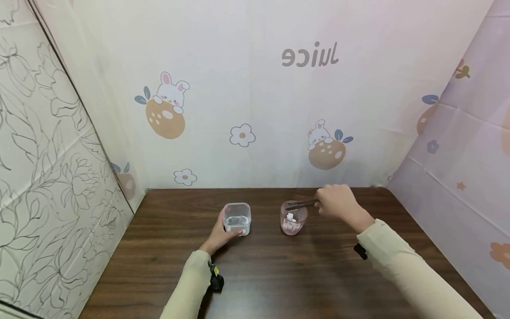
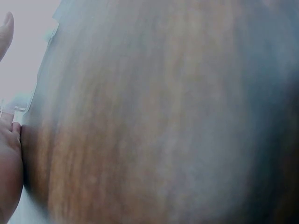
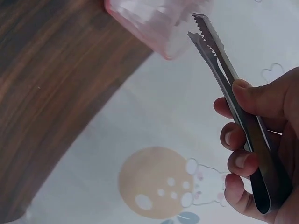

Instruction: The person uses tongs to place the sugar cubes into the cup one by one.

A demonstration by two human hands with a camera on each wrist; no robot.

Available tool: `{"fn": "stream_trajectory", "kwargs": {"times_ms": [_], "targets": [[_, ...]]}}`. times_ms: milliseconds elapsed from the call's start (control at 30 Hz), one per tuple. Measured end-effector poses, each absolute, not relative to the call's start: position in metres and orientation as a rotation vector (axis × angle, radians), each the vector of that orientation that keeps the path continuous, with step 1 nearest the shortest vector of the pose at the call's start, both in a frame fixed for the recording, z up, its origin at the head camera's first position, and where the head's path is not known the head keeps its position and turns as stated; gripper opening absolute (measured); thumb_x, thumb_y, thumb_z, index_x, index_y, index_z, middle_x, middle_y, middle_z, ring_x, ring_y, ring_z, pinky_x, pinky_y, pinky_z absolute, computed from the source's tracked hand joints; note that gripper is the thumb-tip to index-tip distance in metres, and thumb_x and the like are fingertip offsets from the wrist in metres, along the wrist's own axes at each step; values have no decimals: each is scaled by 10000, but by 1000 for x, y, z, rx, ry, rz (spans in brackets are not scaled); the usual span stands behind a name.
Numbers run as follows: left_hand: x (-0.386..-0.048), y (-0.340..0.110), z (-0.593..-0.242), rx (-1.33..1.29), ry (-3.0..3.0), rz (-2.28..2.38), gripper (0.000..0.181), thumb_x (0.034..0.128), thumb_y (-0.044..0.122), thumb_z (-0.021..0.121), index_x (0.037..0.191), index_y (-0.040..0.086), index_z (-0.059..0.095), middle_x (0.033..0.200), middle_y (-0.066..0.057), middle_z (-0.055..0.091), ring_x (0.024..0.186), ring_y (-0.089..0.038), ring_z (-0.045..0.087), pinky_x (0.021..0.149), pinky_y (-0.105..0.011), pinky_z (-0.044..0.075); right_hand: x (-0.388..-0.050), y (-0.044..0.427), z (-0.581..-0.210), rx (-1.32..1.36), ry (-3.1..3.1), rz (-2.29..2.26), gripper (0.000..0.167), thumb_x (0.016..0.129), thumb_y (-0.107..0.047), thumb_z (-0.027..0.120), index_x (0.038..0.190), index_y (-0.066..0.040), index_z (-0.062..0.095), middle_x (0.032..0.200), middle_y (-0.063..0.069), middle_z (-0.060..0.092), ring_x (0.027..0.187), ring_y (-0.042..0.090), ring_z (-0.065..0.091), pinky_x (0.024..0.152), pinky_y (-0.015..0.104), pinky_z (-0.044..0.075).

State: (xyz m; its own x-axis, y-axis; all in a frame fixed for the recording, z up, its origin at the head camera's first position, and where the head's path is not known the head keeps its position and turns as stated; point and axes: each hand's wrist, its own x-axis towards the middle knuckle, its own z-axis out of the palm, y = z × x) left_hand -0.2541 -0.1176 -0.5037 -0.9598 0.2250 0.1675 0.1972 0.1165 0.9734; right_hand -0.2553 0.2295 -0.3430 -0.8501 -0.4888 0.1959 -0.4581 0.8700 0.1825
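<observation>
On the table, my left hand (image 1: pixel 221 231) holds a clear square plastic container (image 1: pixel 237 208), its thumb along the near side. Small whitish spots show low in the container; the head view is too small to tell what they are. My right hand (image 1: pixel 336 201) grips dark metal tongs (image 3: pixel 233 98), thumb on one arm and fingers curled round the other. The serrated tips stand slightly apart with nothing seen between them. They are at the mouth of a pink see-through cup (image 1: pixel 304 215), which holds several small white pieces (image 1: pixel 290 225).
Both vessels stand on a dark wooden table (image 1: pixel 255 274). Behind it hangs a pale printed cloth (image 1: pixel 255 88) with rabbits and flowers. A flower-line sheet (image 1: pixel 52 177) closes the left side, and another printed cloth (image 1: pixel 458 177) the right.
</observation>
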Motion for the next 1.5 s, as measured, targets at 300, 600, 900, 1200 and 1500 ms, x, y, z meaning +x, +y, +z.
{"fn": "stream_trajectory", "kwargs": {"times_ms": [300, 600, 900, 1200, 1500], "targets": [[-255, -118, -504, 437, 2328, 2031, 920, 774, -24, 745, 1469, -89, 147, 1477, -321, 234, 1294, -479, 293, 1048, -570, 236, -250, 218, -322, 755, -2696, -166, 287, 742, -144, 734, 531, -197, 547, 485, -38, 436, 417, 165, 380, 358, 367, 340], [-256, -118, -505, 443, 2313, 2051, 925, 765, -35, 748, 1464, -98, 147, 1470, -329, 234, 1292, -485, 289, 1054, -569, 226, -249, 197, -315, 819, -2635, -179, 358, 723, -137, 719, 493, -209, 455, 470, -46, 367, 424, 151, 332, 351, 366, 329], [-258, -119, -507, 442, 2286, 2059, 922, 769, -25, 750, 1467, -89, 149, 1465, -326, 246, 1266, -499, 311, 1038, -581, 243, -260, 168, -327, 888, -2621, -220, 75, 728, -172, 744, 661, -183, 712, 534, -32, 511, 445, 126, 395, 373, 349, 369], [-258, -118, -513, 441, 2287, 2090, 929, 752, -38, 757, 1470, -72, 168, 1458, -326, 262, 1252, -502, 326, 1023, -597, 250, -265, 141, -344, 945, -2655, -190, 87, 765, -205, 753, 686, -186, 723, 520, -54, 515, 452, 95, 339, 366, 304, 325], [-275, -119, -540, 410, 2341, 2040, 976, 744, 16, 790, 1490, -26, 162, 1482, -277, 268, 1290, -439, 331, 1029, -563, 266, -269, 113, -369, 1022, -2571, -239, 389, 730, -246, 800, 518, -195, 478, 481, -71, 405, 460, 83, 274, 387, 263, 293]]}}
